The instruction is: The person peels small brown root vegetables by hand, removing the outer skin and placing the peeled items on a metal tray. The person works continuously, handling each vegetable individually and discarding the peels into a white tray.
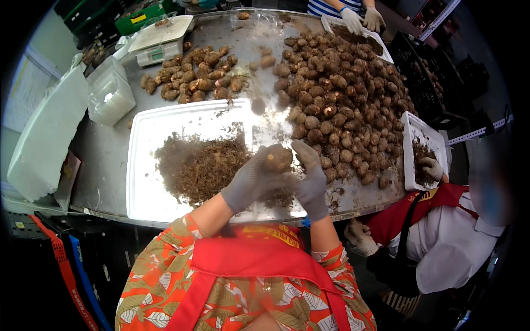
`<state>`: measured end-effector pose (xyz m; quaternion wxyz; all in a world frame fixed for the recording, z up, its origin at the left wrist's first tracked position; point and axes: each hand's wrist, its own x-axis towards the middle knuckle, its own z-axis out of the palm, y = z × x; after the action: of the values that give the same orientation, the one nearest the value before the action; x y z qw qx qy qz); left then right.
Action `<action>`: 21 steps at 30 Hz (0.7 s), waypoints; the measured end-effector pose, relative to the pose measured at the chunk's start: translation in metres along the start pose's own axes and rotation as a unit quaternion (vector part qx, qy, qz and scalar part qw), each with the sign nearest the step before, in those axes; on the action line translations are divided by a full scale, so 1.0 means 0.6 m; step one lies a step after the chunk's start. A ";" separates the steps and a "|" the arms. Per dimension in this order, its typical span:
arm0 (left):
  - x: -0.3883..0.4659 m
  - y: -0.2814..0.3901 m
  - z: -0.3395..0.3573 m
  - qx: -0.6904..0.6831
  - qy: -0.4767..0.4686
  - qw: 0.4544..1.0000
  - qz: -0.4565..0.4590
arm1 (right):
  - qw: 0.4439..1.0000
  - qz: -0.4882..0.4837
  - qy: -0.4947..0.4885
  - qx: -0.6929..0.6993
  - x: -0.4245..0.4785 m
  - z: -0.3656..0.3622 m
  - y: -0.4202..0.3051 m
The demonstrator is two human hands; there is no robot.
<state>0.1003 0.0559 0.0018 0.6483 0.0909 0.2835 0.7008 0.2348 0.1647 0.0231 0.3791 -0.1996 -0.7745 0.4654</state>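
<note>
My left hand [253,178], in a grey knit glove, is shut on a brown taro corm [278,159] with a pale spot on its side. My right hand [311,182], gloved alike, is cupped just right of the corm. A gap shows between its raised fingers and the corm; whether its thumb touches is blurred. Both hands are over the right part of a white foam tray [138,165]. A heap of brown fibrous peelings [198,165] lies in that tray. Just beyond my right hand spreads a large pile of taro corms [339,103].
A smaller group of corms [198,76] lies beyond the tray, near a weighing scale [161,39]. Clear plastic containers [109,91] stand at the left. Co-workers' gloved hands [352,20] are at the far side; another gloved hand [431,167] is in a foam tray [409,165] at right.
</note>
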 end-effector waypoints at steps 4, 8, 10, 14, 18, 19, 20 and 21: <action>-0.004 -0.002 0.018 0.024 -0.021 0.999 -0.017 | 0.996 -0.075 0.018 -0.034 -0.012 0.024 0.009; -0.004 -0.002 0.021 0.017 0.007 0.997 -0.074 | 0.992 0.067 0.102 0.025 0.000 0.014 0.060; -0.003 -0.005 0.008 0.009 0.013 0.997 -0.070 | 0.970 0.211 0.107 0.054 0.011 -0.014 0.054; 0.011 -0.013 -0.003 0.017 0.030 0.998 -0.057 | 0.998 -0.036 0.037 -0.039 0.002 -0.016 0.035; 0.010 -0.014 0.019 0.052 0.058 0.994 -0.083 | 0.989 -0.122 0.005 -0.079 -0.009 0.016 0.030; 0.009 -0.011 0.023 0.071 0.069 0.990 -0.100 | 0.997 -0.071 0.023 -0.034 -0.011 0.021 0.048; 0.009 -0.010 0.021 0.078 0.060 0.988 -0.115 | 0.999 -0.019 0.040 0.010 -0.015 0.024 0.065; 0.006 -0.007 0.015 0.084 0.052 0.987 -0.128 | 0.996 0.033 0.054 0.056 -0.010 0.025 0.066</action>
<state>0.1077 0.0621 0.0063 0.7073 0.0717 0.3836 0.5895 0.2253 0.1715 -0.0181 0.4151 -0.2284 -0.7189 0.5086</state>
